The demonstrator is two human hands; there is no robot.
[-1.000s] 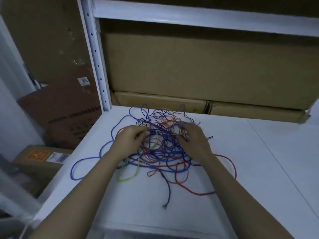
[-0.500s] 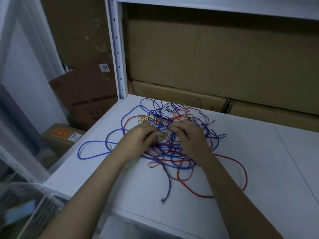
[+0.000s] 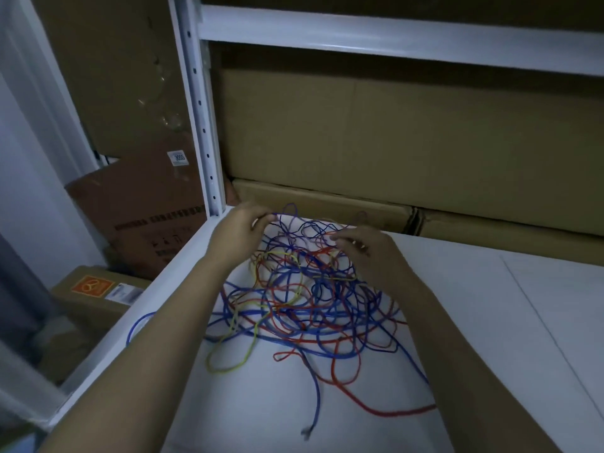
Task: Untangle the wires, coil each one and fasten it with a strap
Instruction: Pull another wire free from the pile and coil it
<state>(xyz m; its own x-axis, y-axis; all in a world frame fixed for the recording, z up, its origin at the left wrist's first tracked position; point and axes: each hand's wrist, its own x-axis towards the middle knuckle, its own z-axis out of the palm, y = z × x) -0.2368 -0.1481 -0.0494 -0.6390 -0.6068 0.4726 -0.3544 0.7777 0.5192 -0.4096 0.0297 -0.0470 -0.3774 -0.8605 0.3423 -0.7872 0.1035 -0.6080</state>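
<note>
On the head view I see the tangled wires [image 3: 304, 299] heaped on the white shelf [image 3: 490, 322]. My left hand [image 3: 240, 230] pinches a blue strand at the heap's far edge; my right hand [image 3: 369, 250] curls into the tangle, its grasp unclear.

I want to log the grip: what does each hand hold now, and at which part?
The left hand pinches a blue wire at the tangle's far edge. Whether the right hand grips anything cannot be told.
</note>
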